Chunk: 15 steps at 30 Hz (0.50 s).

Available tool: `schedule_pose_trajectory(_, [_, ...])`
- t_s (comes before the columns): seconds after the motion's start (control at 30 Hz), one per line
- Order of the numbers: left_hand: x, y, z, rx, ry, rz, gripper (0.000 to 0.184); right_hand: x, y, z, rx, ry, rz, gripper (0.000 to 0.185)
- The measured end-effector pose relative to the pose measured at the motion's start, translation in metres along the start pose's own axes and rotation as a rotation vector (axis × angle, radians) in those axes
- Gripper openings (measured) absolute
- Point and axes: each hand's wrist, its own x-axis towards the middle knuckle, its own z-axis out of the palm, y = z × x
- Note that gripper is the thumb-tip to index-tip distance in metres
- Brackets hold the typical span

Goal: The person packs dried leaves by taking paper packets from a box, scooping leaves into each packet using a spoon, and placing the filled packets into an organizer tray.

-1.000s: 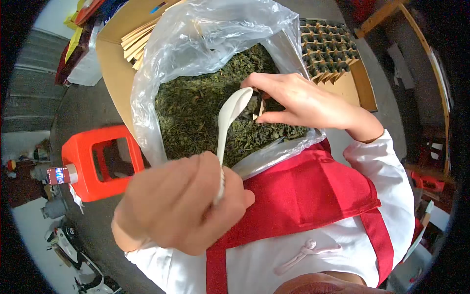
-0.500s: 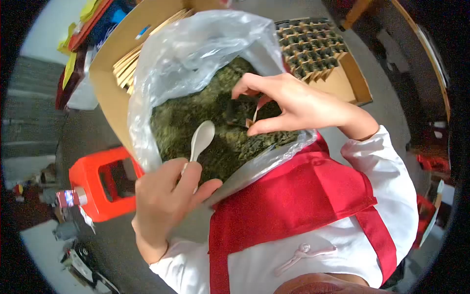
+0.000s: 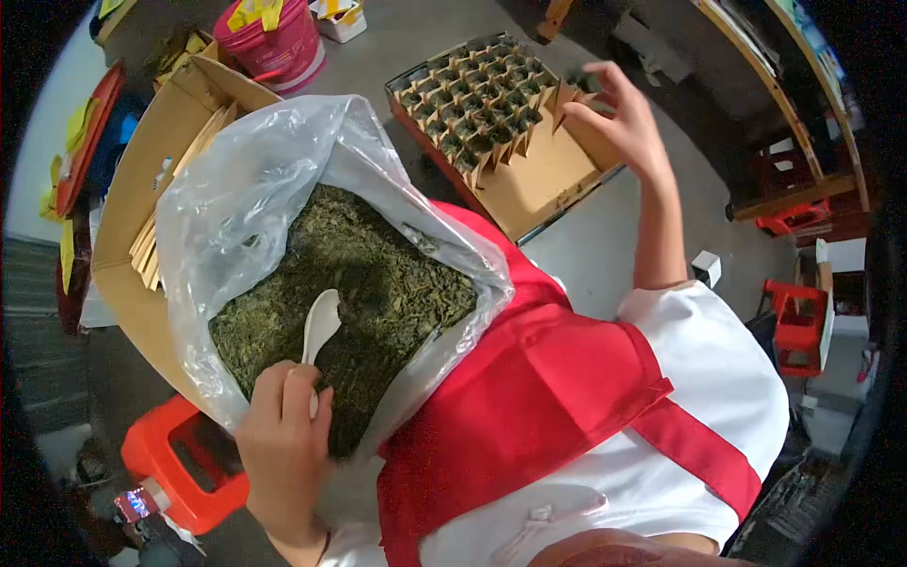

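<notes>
My left hand is closed around the handle of a white spoon. The spoon's bowl lies over dark green dried leaves in a clear plastic bag. Off to the upper right, my right hand pinches a small brown paper pouch with dark leaves at its top. That pouch is at the right end of a shallow cardboard tray. Rows of similar open pouches, filled with leaves, stand upright in the tray; whether the held one touches them I cannot tell.
The plastic bag sits in a cardboard box, with a stack of flat brown paper pieces along its side. A red stool stands at lower left. A pink bucket is at the back, and wooden shelving is at right.
My right hand has moved with the pouch from above the leaves to the tray. The view has shifted rightward. My left hand still holds the spoon over the leaves.
</notes>
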Motion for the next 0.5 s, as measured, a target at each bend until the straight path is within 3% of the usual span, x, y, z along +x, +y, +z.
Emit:
schedule_pose_trajectory(0.07, [0.001, 0.0, 0.002, -0.004, 0.03, 0.008, 0.032, 0.002, 0.057, 0.013, -0.117, 0.023, 0.136, 0.054])
schedule_pose_trajectory(0.23, [0.002, -0.003, 0.008, -0.037, 0.06, 0.049, 0.036, 0.004, 0.151, 0.05, -0.023, -0.028, 0.484, 0.062])
schedule_pose_trajectory(0.5, [0.001, -0.005, 0.008, -0.053, 0.047, 0.076, 0.037, 0.018, 0.225, 0.08, -0.056, -0.061, 0.442, 0.065])
